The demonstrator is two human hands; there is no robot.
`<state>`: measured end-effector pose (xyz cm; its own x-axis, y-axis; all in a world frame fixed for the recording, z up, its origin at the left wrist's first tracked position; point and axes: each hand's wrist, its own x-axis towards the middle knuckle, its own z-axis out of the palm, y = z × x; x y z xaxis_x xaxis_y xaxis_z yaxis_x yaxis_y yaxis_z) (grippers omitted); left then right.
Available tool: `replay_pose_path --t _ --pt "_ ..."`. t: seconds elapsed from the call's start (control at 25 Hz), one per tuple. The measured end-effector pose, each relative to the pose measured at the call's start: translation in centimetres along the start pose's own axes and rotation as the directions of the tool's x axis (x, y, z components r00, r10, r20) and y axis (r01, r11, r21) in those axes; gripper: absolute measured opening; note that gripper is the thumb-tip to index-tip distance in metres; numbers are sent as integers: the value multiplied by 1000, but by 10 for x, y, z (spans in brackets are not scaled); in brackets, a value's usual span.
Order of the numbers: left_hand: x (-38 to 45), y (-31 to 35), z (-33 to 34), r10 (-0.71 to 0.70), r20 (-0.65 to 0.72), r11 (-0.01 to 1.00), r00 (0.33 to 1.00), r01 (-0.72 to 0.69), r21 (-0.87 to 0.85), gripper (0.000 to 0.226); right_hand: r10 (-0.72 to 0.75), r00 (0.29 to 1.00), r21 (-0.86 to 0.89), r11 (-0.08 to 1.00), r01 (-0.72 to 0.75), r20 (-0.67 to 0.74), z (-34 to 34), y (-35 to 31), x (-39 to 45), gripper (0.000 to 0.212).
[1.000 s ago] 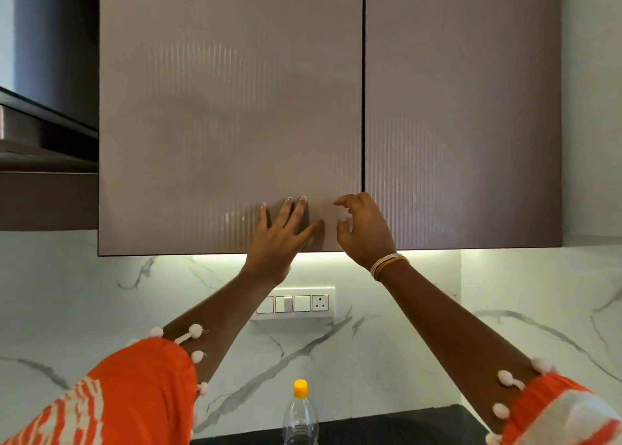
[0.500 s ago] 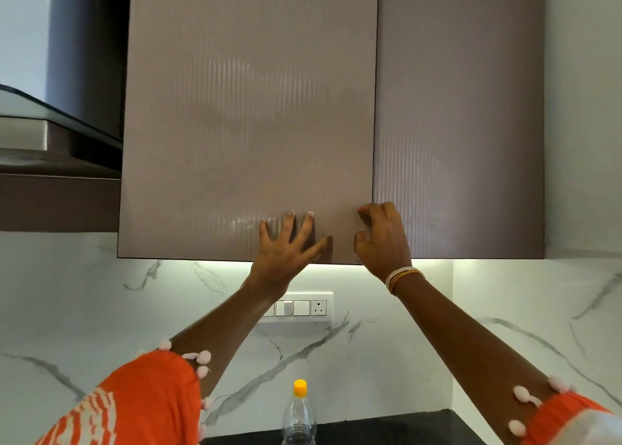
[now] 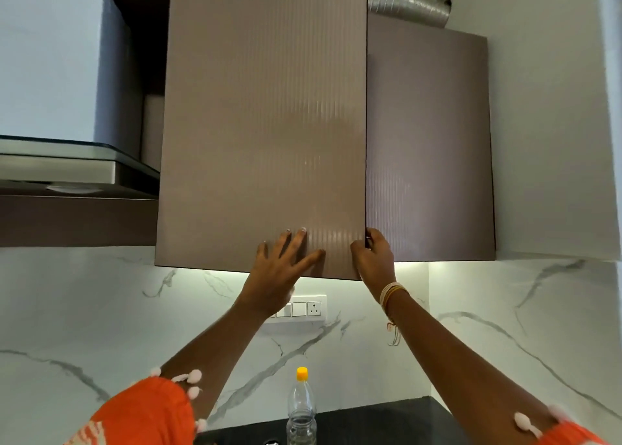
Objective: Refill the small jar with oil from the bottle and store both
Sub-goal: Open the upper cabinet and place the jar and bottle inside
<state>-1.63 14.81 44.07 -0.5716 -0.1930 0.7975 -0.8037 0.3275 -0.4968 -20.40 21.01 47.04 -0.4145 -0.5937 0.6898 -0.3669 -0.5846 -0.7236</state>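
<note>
Since the earlier frames the left cabinet door (image 3: 262,124) has been swung further out from the cabinet, so that its right edge now stands forward of the right cabinet door (image 3: 429,148), and a silver duct pipe (image 3: 407,5) has come into view above the cabinet. The left hand (image 3: 284,266) is laid flat against the lower front of the left cabinet door, fingers straight and spread, nothing being grasped by it. The right hand (image 3: 373,259) is curled round the lower right edge of that same door, thumb on the front face and fingertips hidden behind the edge, so its grip is closed on the door. Bangles (image 3: 392,293) are worn on the right wrist, and orange sleeves (image 3: 148,411) with small white pom-poms are seen at both forearms.

Below, the bottle (image 3: 301,411) is stood upright on the dark desk (image 3: 380,424), against the marble backsplash (image 3: 84,310) and well apart from both hands. It is clear plastic with a yellow cap (image 3: 302,374); it appears nearly empty, though the level cannot be judged with certainty at the frame's bottom edge. A white switch panel (image 3: 304,308) is fixed to the backsplash just under the cabinet, partly covered by the left wrist. At the left a chimney hood (image 3: 67,165) is mounted beside the cabinet.
</note>
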Motion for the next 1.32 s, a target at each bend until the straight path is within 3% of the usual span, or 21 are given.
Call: replay_pose_path --t 0.12,0.24,0.32,0.4,0.48,0.6,0.72,0.88,1.08,1.2,1.32 --pt "-16 -11 -44 -51 -67 960 996 30 -278 57 -31 999 -8 999 31 -29 -2 -25 -29 26" --pt "-16 -17 -89 -275 -7 796 961 224 -562 39 -78 996 -20 997 77 -39 -5 -49 -61 25" --pt "-7 -18 -122 -473 133 465 871 375 -802 27 -119 992 -7 993 119 -36 -3 -68 -82 27" --pt "-3 -21 -158 -572 313 113 758 452 -885 26 -129 991 9 991 130 -42 1 -92 -108 23" --pt "-7 -26 -191 -592 393 -10 704 482 -876 34 -119 993 33 992 119 -13 6 -120 -137 23" --pt "-30 -39 -231 -622 432 -43 653 522 -852 45 -183 980 99 979 176 72 22 -154 -175 26" --pt "-65 -62 -266 -627 500 -149 597 538 -829 41 -272 955 92 961 262 121 47 -185 -208 32" --pt "-118 -116 -307 -616 525 -183 587 542 -820 42 -319 934 126 945 301 159 102 -221 -250 40" --pt "-158 -170 -342 -595 483 -6 642 598 -802 45 -323 943 117 942 314 75 170 -246 -285 43" --pt "-178 -201 -351 -542 505 40 671 622 -782 46 -332 941 82 938 337 -63 191 -244 -295 48" --pt "-181 -206 -345 -532 508 50 678 624 -780 50 -334 938 66 938 340 -91 194 -242 -297 49"
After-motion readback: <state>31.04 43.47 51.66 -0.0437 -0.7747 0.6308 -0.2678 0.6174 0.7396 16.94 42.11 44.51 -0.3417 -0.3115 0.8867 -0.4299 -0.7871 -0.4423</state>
